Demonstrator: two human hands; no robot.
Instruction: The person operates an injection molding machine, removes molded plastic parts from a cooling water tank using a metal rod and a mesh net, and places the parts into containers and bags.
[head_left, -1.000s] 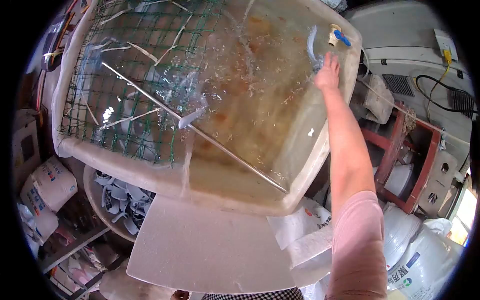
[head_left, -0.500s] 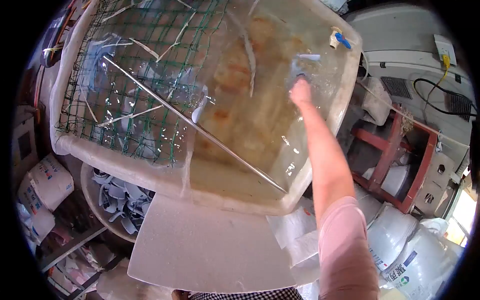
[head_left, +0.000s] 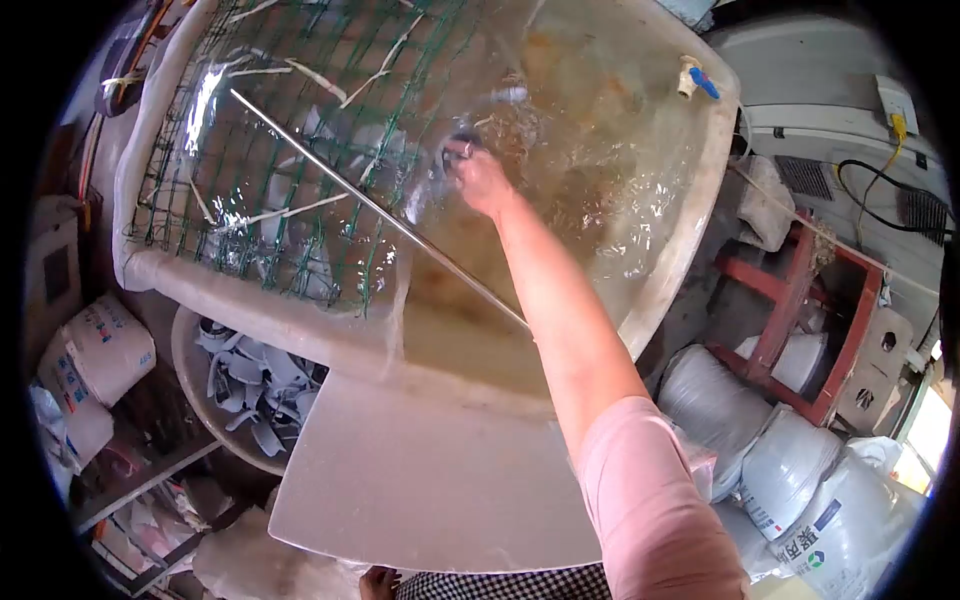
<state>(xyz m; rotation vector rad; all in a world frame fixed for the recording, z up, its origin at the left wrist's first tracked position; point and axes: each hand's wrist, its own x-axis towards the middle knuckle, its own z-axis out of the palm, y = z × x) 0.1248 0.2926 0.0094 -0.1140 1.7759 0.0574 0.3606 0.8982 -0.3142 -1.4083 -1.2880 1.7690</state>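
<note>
My right hand (head_left: 480, 180) is at the water in the large pale tub (head_left: 250, 315), its fingers curled at a small dark thing (head_left: 460, 143) that I cannot make out. Just beyond the fingers, a pale piece (head_left: 508, 94) lies in rippling water. To the hand's left, green netting (head_left: 330, 130) with white strips covers part of the tub, and pale pieces show beneath it. A metal rod (head_left: 375, 207) lies slantwise across net and water; my forearm hides its near end. Only a bit of my left hand (head_left: 378, 583) shows by the checked cloth at the bottom, its fingers mostly hidden.
A pale board (head_left: 430, 480) juts from the tub's near side. Left of it stands a round bin (head_left: 185, 375) of grey curved pieces (head_left: 255, 385). A blue-handled tap (head_left: 704, 82) sits at the far right corner. Red frame (head_left: 775, 345) and white sacks (head_left: 800, 530) crowd the right.
My right hand has swept left across the water towards the net, with the dark thing at its fingers. The pale piece has shifted left too, and ripples spread behind. The view has shifted slightly.
</note>
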